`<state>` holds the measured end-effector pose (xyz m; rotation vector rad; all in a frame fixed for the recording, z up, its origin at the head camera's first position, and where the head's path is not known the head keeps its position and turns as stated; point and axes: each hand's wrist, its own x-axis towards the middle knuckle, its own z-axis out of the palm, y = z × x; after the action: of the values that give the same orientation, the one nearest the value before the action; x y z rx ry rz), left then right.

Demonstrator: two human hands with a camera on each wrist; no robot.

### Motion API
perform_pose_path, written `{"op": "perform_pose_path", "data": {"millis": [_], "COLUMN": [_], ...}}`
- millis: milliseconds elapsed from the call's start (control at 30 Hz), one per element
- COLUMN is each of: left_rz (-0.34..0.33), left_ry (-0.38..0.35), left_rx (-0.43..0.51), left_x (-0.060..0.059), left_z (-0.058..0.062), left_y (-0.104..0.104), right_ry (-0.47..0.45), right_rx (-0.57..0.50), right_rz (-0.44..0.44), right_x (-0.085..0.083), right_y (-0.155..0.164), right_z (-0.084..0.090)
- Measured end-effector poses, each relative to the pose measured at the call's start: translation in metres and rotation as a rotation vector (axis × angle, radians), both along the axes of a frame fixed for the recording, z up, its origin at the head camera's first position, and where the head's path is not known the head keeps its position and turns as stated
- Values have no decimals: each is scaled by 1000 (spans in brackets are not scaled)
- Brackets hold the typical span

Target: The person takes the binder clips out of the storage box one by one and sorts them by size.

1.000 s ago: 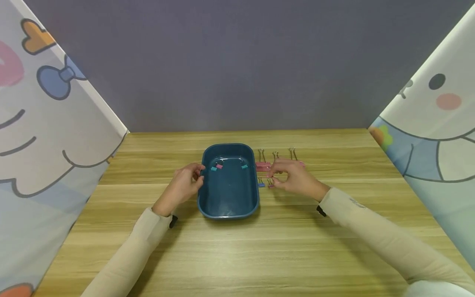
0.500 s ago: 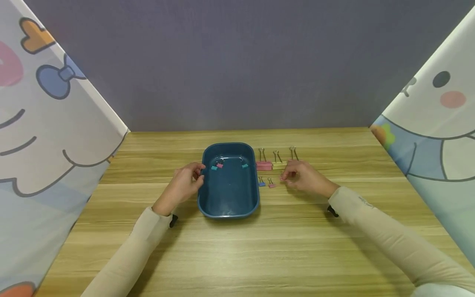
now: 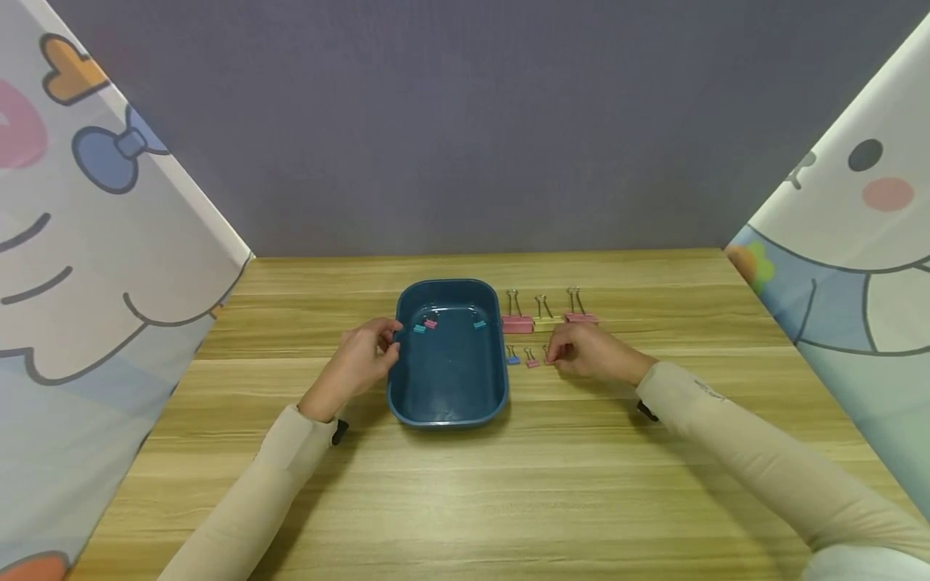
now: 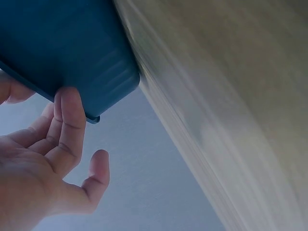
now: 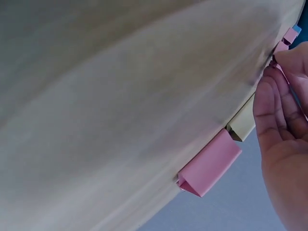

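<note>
A dark blue tray (image 3: 446,403) sits mid-table with two teal small clips (image 3: 418,328) and a pink one (image 3: 430,323) inside. My left hand (image 3: 363,359) rests loosely curled fingertips (image 4: 70,115) against the tray's left outer wall (image 4: 72,43), the thumb apart from it. Right of the tray lie a small blue clip (image 3: 513,357) and a small pink clip (image 3: 531,360). My right hand (image 3: 584,351) pinches another small pink clip (image 3: 546,353) low at the table, mostly hidden by the fingers (image 5: 274,110).
Behind the small clips stands a row of large binder clips: pink (image 3: 517,323), yellow (image 3: 543,321) and pink (image 3: 581,317), also seen as pink (image 5: 211,163) and yellow (image 5: 243,125). Printed fabric panels (image 3: 87,242) wall both sides, a grey wall the back.
My right hand drew rightward off the clip rows, then came back left and lower, its fingertips now at a third small clip. The left hand and tray stayed put.
</note>
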<state>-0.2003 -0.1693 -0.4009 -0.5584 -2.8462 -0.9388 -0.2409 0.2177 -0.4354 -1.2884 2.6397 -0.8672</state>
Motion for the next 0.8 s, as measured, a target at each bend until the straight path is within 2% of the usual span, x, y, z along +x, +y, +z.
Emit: {"op": "perform_pose_path", "data": {"millis": [267, 633, 800], "left_rz": [-9, -4, -3], "left_ry": [19, 10, 8], "left_rx": [-2, -2, -4], "left_x": [0, 0, 0], "left_z": [-1, -1, -1], "left_y": [-2, -2, -2], "right_ry": [-62, -50, 1], "right_rx": [-11, 15, -15], "right_rz": [17, -40, -83], "right_x": [0, 4, 9], "right_y": [-2, -4, -10], "right_z": [2, 7, 14]}}
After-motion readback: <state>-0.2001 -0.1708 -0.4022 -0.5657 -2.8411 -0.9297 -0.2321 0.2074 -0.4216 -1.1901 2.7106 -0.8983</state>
